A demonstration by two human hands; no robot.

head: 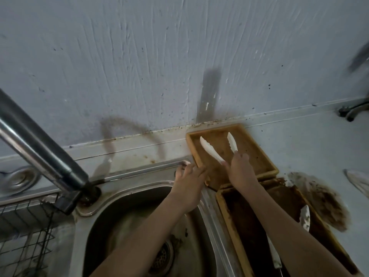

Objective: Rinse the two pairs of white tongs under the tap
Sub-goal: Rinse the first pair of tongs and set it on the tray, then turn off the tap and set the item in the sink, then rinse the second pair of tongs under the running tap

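White tongs point(218, 149), centre right of frame, gripped by right hand point(241, 168) over brown tray point(265, 158); left hand point(189, 174) spread empty on sink point(127, 188) rim. Advice: lift clear, carry to tap point(40, 144) at left.

Two hands — left point(189, 182), right point(242, 168). Two white tongs: one point(211, 150) spread over the far tray, another point(305, 217) in the near one. Two brown trays point(261, 154) point(229, 216), one tap point(40, 148), one sink point(123, 198) — one drain point(162, 256).

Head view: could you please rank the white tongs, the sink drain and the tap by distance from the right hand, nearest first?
1. White tongs, held in the right hand, over the tray.
2. Sink drain, lower left, in the basin.
3. Tap, far left.
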